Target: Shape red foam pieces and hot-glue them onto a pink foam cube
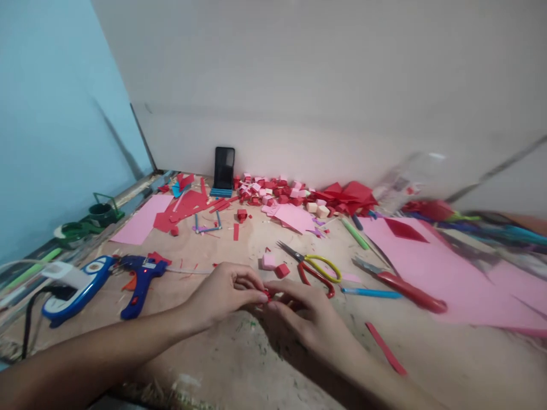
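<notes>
In the head view, at the lower centre of the frame, your left hand [226,293] and right hand [308,312] are both pinching a small red piece [267,295], fingertips nearly meeting; fingers are hiding its shape, apparently paper. Just above, a pink cube [268,261] is sitting beside a red cube [282,270].

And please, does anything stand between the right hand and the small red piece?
Nothing visible does: the right hand meets the small red piece directly, with the left hand at its other side.
</notes>
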`<state>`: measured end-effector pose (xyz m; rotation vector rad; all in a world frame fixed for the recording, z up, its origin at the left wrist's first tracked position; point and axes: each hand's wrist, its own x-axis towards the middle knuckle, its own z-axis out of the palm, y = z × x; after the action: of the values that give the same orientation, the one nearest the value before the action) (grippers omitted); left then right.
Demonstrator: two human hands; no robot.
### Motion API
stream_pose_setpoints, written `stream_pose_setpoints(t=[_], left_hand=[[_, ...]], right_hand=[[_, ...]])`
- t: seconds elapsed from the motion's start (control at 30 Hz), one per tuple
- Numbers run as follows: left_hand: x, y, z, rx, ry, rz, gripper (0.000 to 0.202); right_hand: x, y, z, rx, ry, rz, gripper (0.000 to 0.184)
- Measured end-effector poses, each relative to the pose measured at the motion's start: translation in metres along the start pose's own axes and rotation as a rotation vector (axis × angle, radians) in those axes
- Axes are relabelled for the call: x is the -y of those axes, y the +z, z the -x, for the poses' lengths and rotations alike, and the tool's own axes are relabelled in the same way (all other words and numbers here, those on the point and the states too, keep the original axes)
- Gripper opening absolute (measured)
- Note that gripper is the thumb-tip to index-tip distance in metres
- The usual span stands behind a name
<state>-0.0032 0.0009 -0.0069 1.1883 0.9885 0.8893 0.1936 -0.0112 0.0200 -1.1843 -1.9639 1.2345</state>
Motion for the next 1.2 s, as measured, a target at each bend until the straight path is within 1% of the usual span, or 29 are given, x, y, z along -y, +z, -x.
stream_pose_setpoints(t=[0.07, 0.1, 0.2, 0.3, 0.4, 0.5, 0.57, 0.63, 0.73, 0.83, 0.9, 1.03, 1.1, 1.13, 1.2], left_hand=[[0.002, 0.001, 0.0, 0.007, 0.017, -0.018, 0.009], [0.002, 0.001, 0.0, 0.007, 0.03, -0.025, 0.009], [0.0, 0.001, 0.002, 0.009, 0.045, -0.034, 0.009], [-0.003, 0.0, 0.005, 0.02, 0.027, -0.075, 0.009], [-0.002, -0.002, 0.007, 0.009, 0.042, -0.132, 0.011], [0.002, -0.002, 0.008, -0.013, 0.057, -0.15, 0.013], [0.005, -0.002, 0.008, -0.022, 0.038, -0.126, 0.015], [0.004, 0.0, 0.01, -0.018, 0.016, -0.113, 0.015], [-0.006, 0.002, 0.017, -0.011, 0.026, -0.19, 0.013], [-0.019, 0.004, 0.024, -0.021, 0.085, -0.327, 0.01], [-0.025, 0.005, 0.027, -0.003, 0.133, -0.394, 0.01], [-0.025, 0.005, 0.025, 0.051, 0.214, -0.445, 0.01], [-0.022, 0.003, 0.022, 0.064, 0.293, -0.517, 0.009], [-0.02, 0.001, 0.02, 0.074, 0.364, -0.566, 0.009], [-0.017, -0.003, 0.018, 0.098, 0.557, -0.668, 0.009]], right_hand=[[0.003, 0.0, -0.001, -0.016, 0.033, -0.032, 0.021], [0.004, 0.0, -0.001, -0.054, 0.044, -0.043, 0.018], [0.004, 0.0, -0.001, -0.051, 0.061, -0.056, 0.018], [0.001, 0.001, 0.003, -0.009, 0.021, -0.072, 0.02], [-0.002, 0.003, 0.006, 0.002, -0.024, -0.042, 0.024], [-0.006, 0.003, 0.008, 0.0, -0.137, 0.048, 0.024], [-0.009, 0.002, 0.007, 0.004, -0.179, 0.069, 0.025], [-0.011, 0.002, 0.007, 0.016, -0.189, 0.055, 0.026], [-0.011, 0.0, 0.008, 0.059, -0.169, -0.015, 0.025], [-0.008, -0.003, 0.01, 0.09, -0.178, -0.055, 0.026], [-0.005, -0.004, 0.011, 0.087, -0.188, -0.054, 0.028], [-0.002, -0.005, 0.01, 0.058, -0.175, -0.053, 0.029], [-0.002, -0.004, 0.008, 0.056, -0.091, -0.116, 0.027], [-0.003, -0.003, 0.006, 0.067, -0.024, -0.173, 0.027], [-0.005, -0.002, 0.002, 0.095, 0.102, -0.287, 0.028]])
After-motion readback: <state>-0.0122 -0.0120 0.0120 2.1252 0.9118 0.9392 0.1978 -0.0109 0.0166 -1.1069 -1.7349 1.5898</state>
